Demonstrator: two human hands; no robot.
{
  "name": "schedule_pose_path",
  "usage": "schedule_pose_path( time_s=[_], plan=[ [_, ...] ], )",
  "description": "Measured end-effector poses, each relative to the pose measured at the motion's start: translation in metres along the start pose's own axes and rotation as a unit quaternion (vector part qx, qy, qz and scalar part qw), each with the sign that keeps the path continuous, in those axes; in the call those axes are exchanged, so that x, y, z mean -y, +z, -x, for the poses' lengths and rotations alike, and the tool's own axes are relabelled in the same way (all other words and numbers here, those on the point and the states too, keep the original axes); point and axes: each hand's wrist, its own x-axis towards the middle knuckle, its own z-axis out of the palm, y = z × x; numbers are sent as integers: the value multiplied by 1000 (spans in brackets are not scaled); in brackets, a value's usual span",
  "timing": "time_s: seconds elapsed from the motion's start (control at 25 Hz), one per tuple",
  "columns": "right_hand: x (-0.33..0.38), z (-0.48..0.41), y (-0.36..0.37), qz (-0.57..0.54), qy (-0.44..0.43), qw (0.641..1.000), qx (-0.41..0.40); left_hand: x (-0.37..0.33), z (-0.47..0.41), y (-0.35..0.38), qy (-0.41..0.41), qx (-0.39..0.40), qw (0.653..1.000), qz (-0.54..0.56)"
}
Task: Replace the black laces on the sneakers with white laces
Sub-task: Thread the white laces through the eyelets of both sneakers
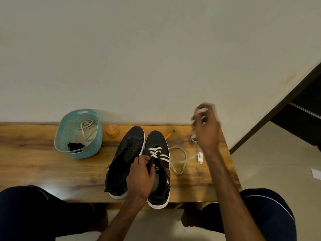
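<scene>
Closest to me, my left hand (141, 178) sits on the half-laced sneaker (156, 139), with the fingers curled and pinching its eyelet edge by the tongue to steady it. That shoe's long axis runs away from me, toe to the wall and heel at the near edge of the table (34, 153). The unlaced sneaker (134, 136) lies against it on my left, its eyelets empty.

The white lace (156, 152) crosses only the rows near the toe. The rows nearer me are open, so I judge this shoe about half laced and the other not begun. The slack loops out to my right across the table and runs toward my right hand (206, 126), which is raised beyond the shoe. That hand is blurred. Its fingers look curled on something pale, which I take for the lace end, but I can't see the tip.

The next eyelet lies back toward me and left of that hand — partly hidden under my left fingers.

Farther left, a basket (69, 126) holds a second lace (87, 127) and a dark bundle (75, 146), probably the black laces.
</scene>
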Motion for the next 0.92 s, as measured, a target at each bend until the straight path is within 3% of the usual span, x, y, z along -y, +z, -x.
schedule_pose_path(
  time_s=[0.08, 0.2, 0.36, 0.56, 0.64, 0.8, 0.92],
  plan=[
    [-51, 17, 22, 126, 64, 979, 148, -1, 1, 0, 4, 1, 1000, -5],
    [-71, 45, 51, 258, 123, 887, 362, 0, 1, -1, 9, 1, 1000, -13],
    [-58, 59, 61, 347, 90, 837, 413, 2, 1, 0, 12, 1, 1000, -11],
    [-40, 31, 24, 305, 130, 764, 554, -2, 1, 1, 2, 8, 1000, -2],
    [-26, 19, 8, 287, 138, 779, 539, -3, 2, 2, 4, 8, 1000, -3],
    [19, 2, -13, 178, 111, 892, 399, -5, 1, 3, 2, 7, 1000, -3],
    [45, 3, -11, 51, 76, 942, 324, -7, -3, 2, -4, 6, 1000, -11]
  ],
)
